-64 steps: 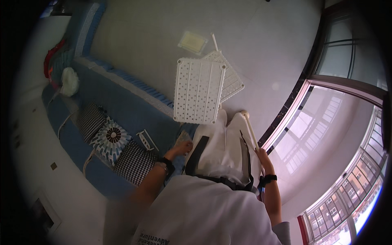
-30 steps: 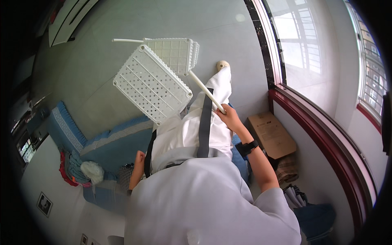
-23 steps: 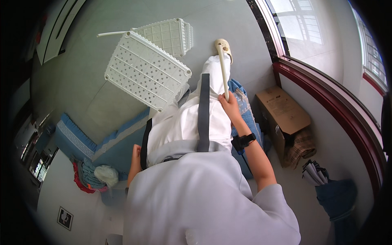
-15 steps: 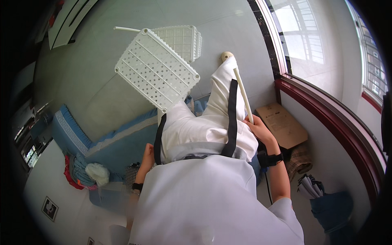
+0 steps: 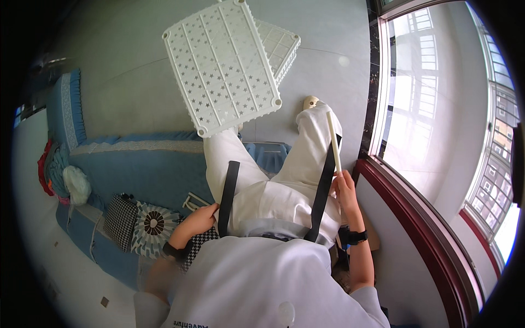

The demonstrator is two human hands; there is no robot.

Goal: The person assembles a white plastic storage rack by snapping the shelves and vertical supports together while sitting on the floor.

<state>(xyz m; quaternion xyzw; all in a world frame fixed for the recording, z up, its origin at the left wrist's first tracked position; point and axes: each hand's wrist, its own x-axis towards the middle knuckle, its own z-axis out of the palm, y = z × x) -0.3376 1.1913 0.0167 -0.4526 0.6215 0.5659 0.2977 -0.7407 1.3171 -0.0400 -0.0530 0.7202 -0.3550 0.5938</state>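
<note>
My right hand (image 5: 345,191) is closed around the lower end of a thin white tube (image 5: 334,143), which points up and away beside my right thigh. My left hand (image 5: 200,220) is down by my left hip; its fingers are partly hidden against the trousers, so a hold cannot be made out. Right beside it, some white rod-like pieces (image 5: 192,201) lie on the seat. Ahead of my left knee is a white plastic shelf panel (image 5: 220,71) with star-shaped holes, ribs and corner sockets. It partly covers more white panels (image 5: 282,48) that look stacked.
I sit on a blue-covered sofa (image 5: 131,164) with patterned cushions (image 5: 152,223) to my left. A red-framed window ledge (image 5: 404,235) runs along my right. Grey floor tiles (image 5: 322,33) extend ahead. A pale bundle (image 5: 76,185) and folded cloths sit at the far left.
My view has turned, bringing the cushions and white rods into sight. My left hand now shows more fully beside my hip. The right hand still grips the tube.
</note>
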